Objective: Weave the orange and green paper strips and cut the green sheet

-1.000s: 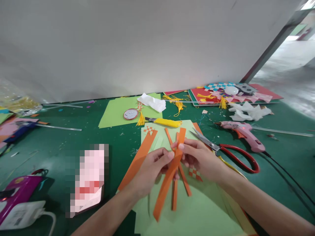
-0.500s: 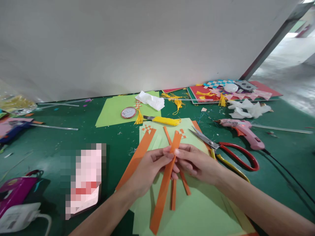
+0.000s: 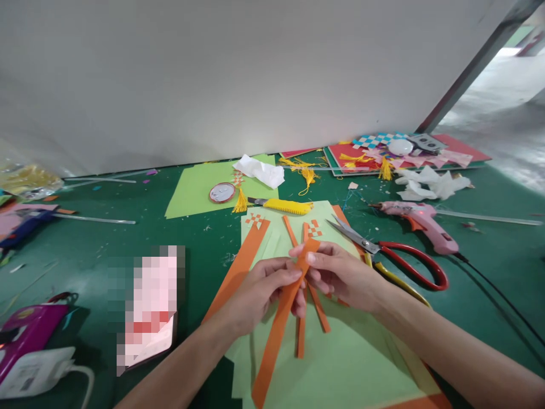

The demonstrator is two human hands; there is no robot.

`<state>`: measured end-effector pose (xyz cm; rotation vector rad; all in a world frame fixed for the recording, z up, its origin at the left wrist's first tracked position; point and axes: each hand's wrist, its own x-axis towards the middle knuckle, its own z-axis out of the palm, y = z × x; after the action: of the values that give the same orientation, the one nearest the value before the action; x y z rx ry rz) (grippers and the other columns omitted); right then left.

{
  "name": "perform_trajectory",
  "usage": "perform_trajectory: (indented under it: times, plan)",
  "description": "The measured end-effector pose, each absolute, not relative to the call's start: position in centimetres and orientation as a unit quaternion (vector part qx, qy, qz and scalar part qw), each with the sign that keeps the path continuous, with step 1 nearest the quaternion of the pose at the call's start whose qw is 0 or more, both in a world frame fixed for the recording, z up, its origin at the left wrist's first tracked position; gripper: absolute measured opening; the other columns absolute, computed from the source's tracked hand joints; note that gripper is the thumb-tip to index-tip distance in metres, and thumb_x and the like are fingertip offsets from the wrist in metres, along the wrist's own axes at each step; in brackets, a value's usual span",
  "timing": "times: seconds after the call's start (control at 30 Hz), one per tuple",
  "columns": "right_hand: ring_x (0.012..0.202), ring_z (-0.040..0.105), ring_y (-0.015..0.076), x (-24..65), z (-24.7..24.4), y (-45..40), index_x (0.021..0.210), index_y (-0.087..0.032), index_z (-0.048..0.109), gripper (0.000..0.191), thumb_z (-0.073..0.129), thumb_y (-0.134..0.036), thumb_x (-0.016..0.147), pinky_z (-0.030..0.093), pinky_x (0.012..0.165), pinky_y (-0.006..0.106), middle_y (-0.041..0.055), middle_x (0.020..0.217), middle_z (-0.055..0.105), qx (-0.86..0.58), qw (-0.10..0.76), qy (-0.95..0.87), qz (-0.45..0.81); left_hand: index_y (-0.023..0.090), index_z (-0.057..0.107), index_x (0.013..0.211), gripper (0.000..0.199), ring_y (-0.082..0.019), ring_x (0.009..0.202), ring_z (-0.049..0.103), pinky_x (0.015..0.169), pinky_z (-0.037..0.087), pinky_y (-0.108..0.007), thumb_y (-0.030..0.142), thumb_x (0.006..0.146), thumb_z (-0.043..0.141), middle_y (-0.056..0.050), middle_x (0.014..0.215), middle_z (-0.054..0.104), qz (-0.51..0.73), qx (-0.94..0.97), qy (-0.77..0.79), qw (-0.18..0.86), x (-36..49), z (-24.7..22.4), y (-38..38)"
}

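Note:
A long orange paper strip [image 3: 279, 326] slants above the light green paper sheet [image 3: 340, 363]. My left hand [image 3: 268, 287] pinches it near its upper end, thumb on top. Just beyond, at the upper end, my right hand [image 3: 336, 270] pinches the same strip between thumb and fingers. Beneath the hands, thinner orange strips [image 3: 301, 335] lie on the sheet, partly hidden. A wider orange paper piece [image 3: 238, 270] lies left of my left hand. Small orange-and-white checkered woven pieces [image 3: 314, 228] rest near the sheet's far edge.
Scissors [image 3: 377, 247] with red and yellow handles lie right of my right hand, near a pink glue gun [image 3: 426, 221]. A yellow utility knife [image 3: 287, 205] lies behind the sheet. A phone [image 3: 153, 307], a purple device [image 3: 32, 335] and a white plug [image 3: 38, 372] are at left.
The held strip's upper end has come down toward me and tilted further to the right, and its lower end has shifted left. Both hands keep their pinch on it.

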<state>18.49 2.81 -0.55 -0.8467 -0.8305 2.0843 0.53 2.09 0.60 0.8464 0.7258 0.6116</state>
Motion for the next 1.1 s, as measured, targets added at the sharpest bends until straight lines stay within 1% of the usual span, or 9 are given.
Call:
perform_trajectory:
  times: [0.17, 0.33, 0.43, 0.57, 0.63, 0.73, 0.87, 0.97, 1.1]
  plan:
    - [0.044, 0.050, 0.0101, 18.0, -0.7, 2.6, 0.068, -0.016, 0.063, 0.029, 0.077, -0.041, 0.073, 0.037, 0.050, 0.026, -0.0071, 0.045, 0.043, -0.326, 0.349, -0.344, 0.808, 0.011, 0.068, 0.084, 0.028, -0.013, 0.055, 0.061, 0.056, 0.044, -0.024, 0.037, 0.090, 0.059, -0.006, 0.068, 0.064, 0.278, 0.416, 0.353, 0.790, 0.8, 0.6, 2.0]
    - [0.041, 0.044, 0.0086, 17.7, -0.9, 2.5, 0.062, -0.017, 0.058, 0.033, 0.077, -0.042, 0.073, 0.031, 0.045, 0.024, -0.0063, 0.045, 0.044, -0.349, 0.353, -0.361, 0.789, 0.011, 0.066, 0.082, 0.028, -0.013, 0.055, 0.060, 0.056, 0.044, -0.024, 0.035, 0.092, 0.056, -0.005, 0.065, 0.063, 0.283, 0.426, 0.362, 0.780, 0.9, 0.5, 2.0]
    - [0.040, 0.040, 0.0080, 17.7, -1.2, 2.5, 0.058, -0.018, 0.055, 0.035, 0.074, -0.041, 0.077, 0.025, 0.043, 0.024, -0.0076, 0.043, 0.037, -0.343, 0.365, -0.376, 0.780, 0.011, 0.067, 0.088, 0.028, -0.014, 0.054, 0.061, 0.056, 0.046, -0.024, 0.036, 0.093, 0.054, -0.005, 0.066, 0.063, 0.278, 0.446, 0.369, 0.767, 0.9, 0.8, 2.0]
    - [0.038, 0.035, 0.0070, 17.7, -1.5, 2.4, 0.065, -0.018, 0.060, 0.029, 0.074, -0.041, 0.077, 0.019, 0.041, 0.023, -0.0089, 0.041, 0.034, -0.360, 0.380, -0.376, 0.764, 0.012, 0.064, 0.094, 0.027, -0.014, 0.054, 0.063, 0.056, 0.049, -0.024, 0.036, 0.084, 0.067, -0.003, 0.067, 0.064, 0.270, 0.476, 0.392, 0.740, 1.0, 1.2, 1.7]
    - [0.038, 0.032, 0.0062, 17.6, -1.5, 2.3, 0.069, -0.017, 0.063, 0.028, 0.073, -0.042, 0.078, 0.018, 0.041, 0.023, -0.0084, 0.040, 0.037, -0.367, 0.382, -0.383, 0.757, 0.012, 0.063, 0.095, 0.029, -0.014, 0.053, 0.063, 0.055, 0.049, -0.023, 0.037, 0.082, 0.069, -0.002, 0.065, 0.064, 0.264, 0.494, 0.407, 0.721, 1.1, 1.3, 1.6]
    - [0.039, 0.032, 0.0060, 17.5, -1.3, 2.2, 0.072, -0.016, 0.066, 0.029, 0.070, -0.043, 0.081, 0.017, 0.041, 0.023, -0.0060, 0.042, 0.043, -0.369, 0.373, -0.417, 0.742, 0.013, 0.065, 0.091, 0.030, -0.013, 0.053, 0.063, 0.053, 0.047, -0.022, 0.042, 0.087, 0.062, -0.001, 0.062, 0.062, 0.260, 0.523, 0.422, 0.694, 1.2, 1.4, 1.5]
    - [0.041, 0.029, 0.0058, 17.5, -0.9, 2.2, 0.087, -0.016, 0.070, 0.027, 0.069, -0.042, 0.082, 0.018, 0.040, 0.022, -0.0081, 0.043, 0.037, -0.374, 0.374, -0.423, 0.736, 0.013, 0.066, 0.090, 0.033, -0.013, 0.054, 0.062, 0.053, 0.046, -0.022, 0.044, 0.091, 0.056, -0.002, 0.061, 0.063, 0.267, 0.532, 0.427, 0.681, 1.3, 1.4, 1.5]
    - [0.041, 0.027, 0.0050, 17.8, -0.4, 2.4, 0.099, -0.017, 0.069, 0.032, 0.070, -0.043, 0.080, 0.018, 0.039, 0.021, -0.0090, 0.045, 0.037, -0.396, 0.371, -0.417, 0.729, 0.014, 0.064, 0.086, 0.032, -0.013, 0.053, 0.061, 0.054, 0.045, -0.022, 0.044, 0.092, 0.054, -0.001, 0.060, 0.062, 0.281, 0.530, 0.432, 0.673, 1.3, 1.4, 1.6]
    - [0.038, 0.027, 0.0047, 18.1, 0.1, 2.5, 0.095, -0.017, 0.070, 0.034, 0.071, -0.046, 0.077, 0.020, 0.037, 0.020, -0.0088, 0.044, 0.039, -0.442, 0.395, -0.421, 0.687, 0.016, 0.058, 0.079, 0.027, -0.012, 0.054, 0.061, 0.057, 0.045, -0.022, 0.039, 0.093, 0.053, 0.001, 0.060, 0.062, 0.293, 0.528, 0.441, 0.664, 1.2, 1.4, 1.5]
